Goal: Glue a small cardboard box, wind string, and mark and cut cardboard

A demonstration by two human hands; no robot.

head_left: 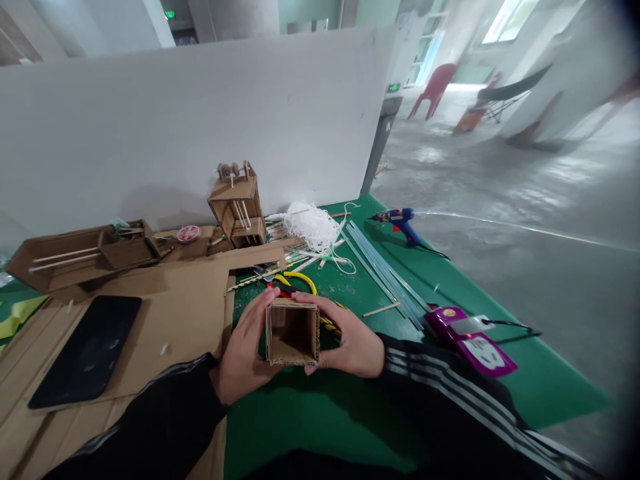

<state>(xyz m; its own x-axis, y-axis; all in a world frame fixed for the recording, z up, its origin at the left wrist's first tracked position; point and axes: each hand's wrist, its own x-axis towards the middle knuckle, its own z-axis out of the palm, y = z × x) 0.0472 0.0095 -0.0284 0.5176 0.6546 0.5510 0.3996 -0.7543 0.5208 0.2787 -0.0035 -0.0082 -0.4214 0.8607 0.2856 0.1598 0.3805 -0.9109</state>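
Note:
A small square cardboard tube (293,360) is held over the green table, its open end facing me. My left hand (246,350) grips its left side, fingers along the wall. Around the right side and top edge is my right hand (354,341), with the thumb at the lower right corner. Just behind the tube lie pliers with yellow handles (304,279), partly hidden by the hands and the tube.
Cardboard sheets (180,287) and a black tablet (87,350) lie left. Cardboard structures (235,207), white string (311,230) and sticks are at the back. Clear glue sticks (383,273), a blue glue gun (406,227) and a purple power strip (470,340) are right.

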